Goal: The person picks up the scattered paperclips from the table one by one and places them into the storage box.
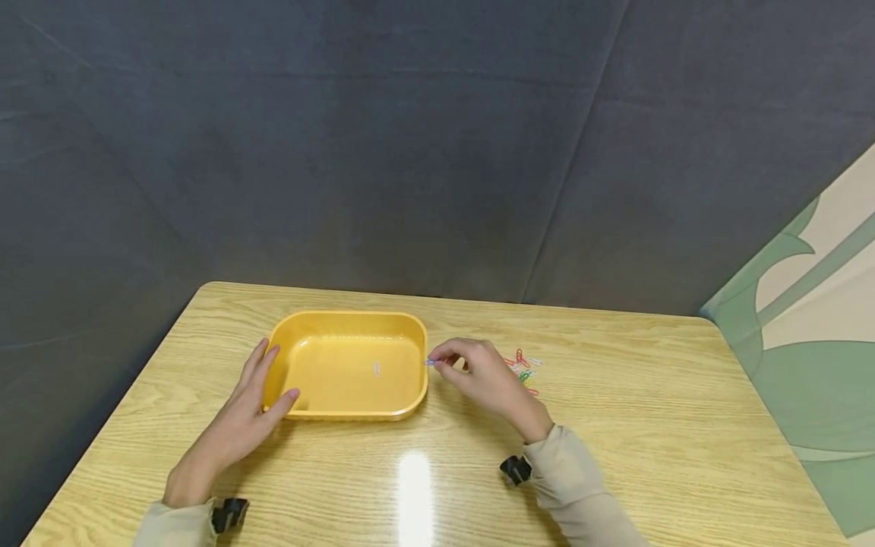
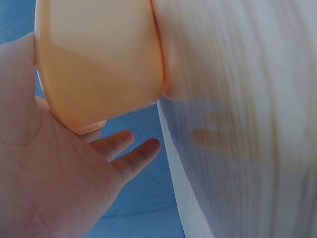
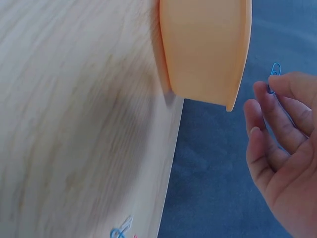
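Note:
A yellow tray (image 1: pixel 355 415) stands on the table, with a pale paper clip (image 1: pixel 377 369) lying on its floor. My left hand (image 1: pixel 239 418) rests at the tray's left end, its fingers nearly straight along the outside and the thumb over the near corner of the rim. In the left wrist view the spread fingers (image 2: pixel 136 157) extend beyond the tray wall. Between thumb and forefinger, my right hand (image 1: pixel 481 376) pinches a blue paper clip (image 3: pixel 275 69) right at the tray's right rim. The right hand's other fingers curve loosely.
To the right of the right hand, a small pile of coloured paper clips (image 1: pixel 525 375) lies on the wooden table (image 1: pixel 649 425), partly hidden by that hand. A dark cloth (image 1: pixel 383 175) hangs behind the table's far edge. A patterned green and cream surface (image 1: pixel 820 380) borders the right side.

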Demonstrator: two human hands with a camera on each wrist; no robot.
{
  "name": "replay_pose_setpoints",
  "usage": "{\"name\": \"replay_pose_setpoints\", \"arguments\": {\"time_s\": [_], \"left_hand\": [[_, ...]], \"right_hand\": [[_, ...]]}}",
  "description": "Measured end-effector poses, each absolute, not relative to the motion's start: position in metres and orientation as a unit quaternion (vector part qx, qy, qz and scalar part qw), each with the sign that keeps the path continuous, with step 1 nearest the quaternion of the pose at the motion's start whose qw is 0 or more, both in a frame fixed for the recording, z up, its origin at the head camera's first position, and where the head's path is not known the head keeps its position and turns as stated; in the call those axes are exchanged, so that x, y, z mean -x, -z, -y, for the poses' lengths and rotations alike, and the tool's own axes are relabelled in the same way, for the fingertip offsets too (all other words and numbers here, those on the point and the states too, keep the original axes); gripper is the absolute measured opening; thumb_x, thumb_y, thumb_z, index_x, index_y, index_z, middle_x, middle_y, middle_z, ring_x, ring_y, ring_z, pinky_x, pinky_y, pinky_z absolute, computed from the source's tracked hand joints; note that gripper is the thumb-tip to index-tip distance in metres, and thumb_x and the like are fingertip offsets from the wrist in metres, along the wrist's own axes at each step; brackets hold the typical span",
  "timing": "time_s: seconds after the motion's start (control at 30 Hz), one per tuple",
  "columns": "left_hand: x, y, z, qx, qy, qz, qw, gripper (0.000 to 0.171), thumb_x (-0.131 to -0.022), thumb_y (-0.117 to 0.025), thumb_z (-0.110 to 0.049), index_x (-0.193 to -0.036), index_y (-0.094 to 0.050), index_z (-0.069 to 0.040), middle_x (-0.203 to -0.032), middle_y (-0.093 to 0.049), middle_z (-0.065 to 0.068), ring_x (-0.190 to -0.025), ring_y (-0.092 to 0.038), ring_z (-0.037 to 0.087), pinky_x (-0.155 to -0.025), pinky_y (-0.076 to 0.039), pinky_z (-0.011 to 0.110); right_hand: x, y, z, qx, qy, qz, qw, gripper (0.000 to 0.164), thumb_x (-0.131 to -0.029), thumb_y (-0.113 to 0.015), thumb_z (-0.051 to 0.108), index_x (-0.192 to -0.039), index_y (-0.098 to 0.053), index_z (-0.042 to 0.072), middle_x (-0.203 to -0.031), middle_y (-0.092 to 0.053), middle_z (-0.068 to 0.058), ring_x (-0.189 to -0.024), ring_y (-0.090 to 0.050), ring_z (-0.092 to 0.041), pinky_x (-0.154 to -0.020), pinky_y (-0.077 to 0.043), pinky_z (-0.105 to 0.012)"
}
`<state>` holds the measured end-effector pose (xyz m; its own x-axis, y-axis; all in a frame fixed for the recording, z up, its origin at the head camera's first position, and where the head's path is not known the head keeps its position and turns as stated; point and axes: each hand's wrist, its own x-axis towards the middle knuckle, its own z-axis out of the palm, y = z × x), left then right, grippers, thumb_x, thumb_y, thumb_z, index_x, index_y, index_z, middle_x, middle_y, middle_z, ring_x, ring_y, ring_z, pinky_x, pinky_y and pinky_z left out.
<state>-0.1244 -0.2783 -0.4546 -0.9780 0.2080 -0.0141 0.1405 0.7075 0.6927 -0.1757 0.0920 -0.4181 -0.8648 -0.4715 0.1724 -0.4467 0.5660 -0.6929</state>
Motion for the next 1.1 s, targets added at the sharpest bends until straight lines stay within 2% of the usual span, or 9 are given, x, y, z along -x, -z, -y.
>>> {"name": "replay_pose_setpoints", "arguments": {"time_s": [0.2, 0.4, 0.83, 1.1], "left_hand": [[0.124, 0.454, 0.278, -0.096, -0.370, -0.923, 0.045, 0.083, -0.103, -0.051, -0.040, -0.159, -0.005, -0.002, -0.166, 0.012, 0.018, -0.149, -0.006, 0.052, -0.106, -0.023, 0.075], [0.124, 0.454, 0.278, -0.096, -0.372, -0.922, 0.044, 0.082, -0.103, -0.052, -0.040, -0.159, -0.005, -0.002, -0.166, 0.012, 0.018, -0.149, -0.007, 0.052, -0.106, -0.024, 0.075], [0.125, 0.454, 0.278, -0.096, -0.370, -0.923, 0.039, 0.082, -0.103, -0.052, -0.039, -0.159, -0.006, -0.001, -0.166, 0.010, 0.019, -0.149, -0.008, 0.052, -0.107, -0.023, 0.074], [0.124, 0.454, 0.277, -0.096, -0.369, -0.924, 0.038, 0.082, -0.102, -0.053, -0.040, -0.159, -0.006, -0.002, -0.166, 0.009, 0.019, -0.148, -0.009, 0.052, -0.106, -0.024, 0.074]], "right_hand": [[0.178, 0.417, -0.085, 0.270, 0.387, -0.882, 0.014, 0.012, -0.097, -0.064, 0.018, -0.103, -0.075, 0.018, -0.098, -0.075, 0.001, -0.085, -0.062, -0.006, -0.070, -0.048, -0.022], [0.179, 0.416, -0.077, 0.281, 0.400, -0.872, 0.016, 0.013, -0.098, -0.063, 0.016, -0.105, -0.074, 0.014, -0.098, -0.075, -0.005, -0.084, -0.062, -0.009, -0.064, -0.046, -0.021], [0.178, 0.416, -0.058, 0.305, 0.410, -0.860, 0.007, 0.013, -0.097, -0.062, 0.010, -0.102, -0.075, 0.011, -0.097, -0.075, -0.006, -0.082, -0.062, -0.010, -0.061, -0.046, -0.019], [0.179, 0.416, -0.049, 0.310, 0.413, -0.856, 0.006, 0.014, -0.097, -0.061, 0.008, -0.102, -0.074, 0.009, -0.097, -0.074, -0.007, -0.079, -0.062, -0.011, -0.063, -0.049, -0.019]]}}
